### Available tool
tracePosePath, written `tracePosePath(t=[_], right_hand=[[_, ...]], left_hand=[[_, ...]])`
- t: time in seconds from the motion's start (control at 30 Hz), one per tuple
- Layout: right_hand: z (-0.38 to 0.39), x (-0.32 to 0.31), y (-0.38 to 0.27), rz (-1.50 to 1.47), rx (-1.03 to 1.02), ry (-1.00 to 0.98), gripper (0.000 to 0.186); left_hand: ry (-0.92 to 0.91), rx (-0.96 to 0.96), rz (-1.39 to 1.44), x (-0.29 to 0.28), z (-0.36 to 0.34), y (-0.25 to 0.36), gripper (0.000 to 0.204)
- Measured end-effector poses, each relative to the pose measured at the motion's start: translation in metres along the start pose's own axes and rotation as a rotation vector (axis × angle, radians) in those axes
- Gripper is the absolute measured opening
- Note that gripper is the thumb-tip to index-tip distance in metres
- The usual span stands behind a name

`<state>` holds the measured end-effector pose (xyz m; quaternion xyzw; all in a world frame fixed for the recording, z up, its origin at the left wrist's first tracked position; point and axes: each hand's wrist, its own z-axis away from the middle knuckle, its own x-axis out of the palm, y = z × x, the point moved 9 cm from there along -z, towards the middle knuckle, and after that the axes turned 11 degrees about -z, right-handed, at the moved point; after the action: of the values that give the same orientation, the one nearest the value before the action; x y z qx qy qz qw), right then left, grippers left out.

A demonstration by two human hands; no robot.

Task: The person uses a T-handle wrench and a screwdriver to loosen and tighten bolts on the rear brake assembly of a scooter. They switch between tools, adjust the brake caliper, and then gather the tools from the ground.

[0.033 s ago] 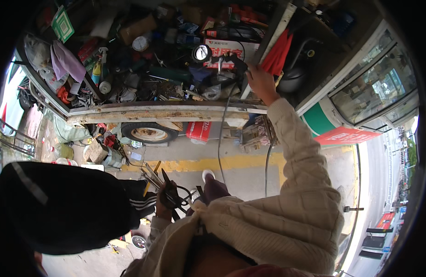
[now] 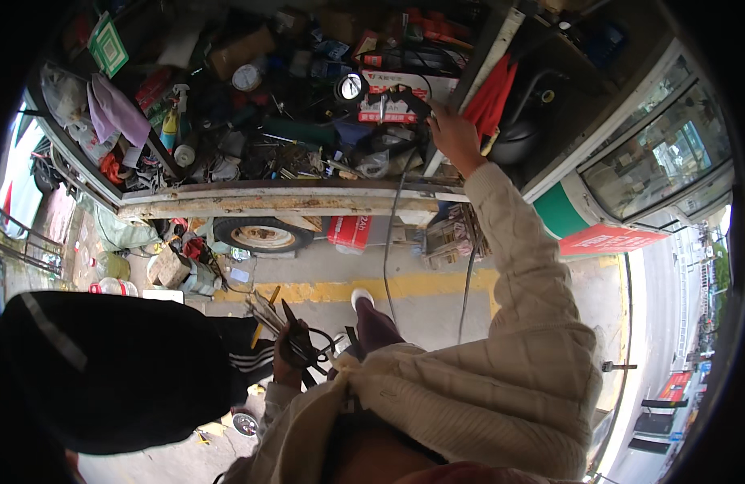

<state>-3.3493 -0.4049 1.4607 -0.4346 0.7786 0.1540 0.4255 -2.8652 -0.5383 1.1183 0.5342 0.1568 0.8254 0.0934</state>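
High at the shelf, my right hand [image 2: 455, 141] is closed on the end of a black tool [image 2: 411, 100]. A round pale dial [image 2: 351, 86] sits at that tool's far left end, and a shiny metal piece shows between; its exact kind is unclear. Low at the left, my left hand [image 2: 288, 359] is closed round a bundle of tools. Black scissors [image 2: 314, 352] with looped handles seem to be among them, beside thin metal rods [image 2: 263, 313] and a yellow one. The fingers are partly hidden. A dark hose [image 2: 393, 214] hangs from near my right hand to the ground.
A person in black [image 2: 122, 371] bends close at my left. Tools, bottles and boxes crowd the shelf [image 2: 276, 194]. Beneath it are a tyre [image 2: 263, 235] and a red box [image 2: 350, 231]. A red cloth [image 2: 492, 97] hangs right of my hand; a glazed cabinet [image 2: 651, 161] stands beyond.
My right hand and the black tool have shifted very slightly, and the view has moved a little. The left hand keeps its bundle; the person in black sits slightly lower in view.
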Motion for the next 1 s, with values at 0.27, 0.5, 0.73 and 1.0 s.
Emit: tracePosePath(t=[0.27, 0.5, 0.73, 1.0], right_hand=[[-0.218, 0.125, 0.108, 0.008, 0.159, 0.014, 0.037], [-0.375, 0.199, 0.242, 0.298, 0.058, 0.151, 0.035], [-0.446, 0.273, 0.427, 0.454, 0.284, -0.213, 0.050], [-0.468, 0.313, 0.502, 0.494, 0.297, -0.233, 0.048]], left_hand=[[0.030, 0.246, 0.074, -0.030, -0.044, 0.083, 0.032], [0.469, 0.372, 0.100, -0.045, -0.091, 0.138, 0.033], [0.690, 0.384, 0.130, -0.034, -0.155, 0.180, 0.037], [0.659, 0.368, 0.245, -0.017, -0.206, 0.193, 0.044]])
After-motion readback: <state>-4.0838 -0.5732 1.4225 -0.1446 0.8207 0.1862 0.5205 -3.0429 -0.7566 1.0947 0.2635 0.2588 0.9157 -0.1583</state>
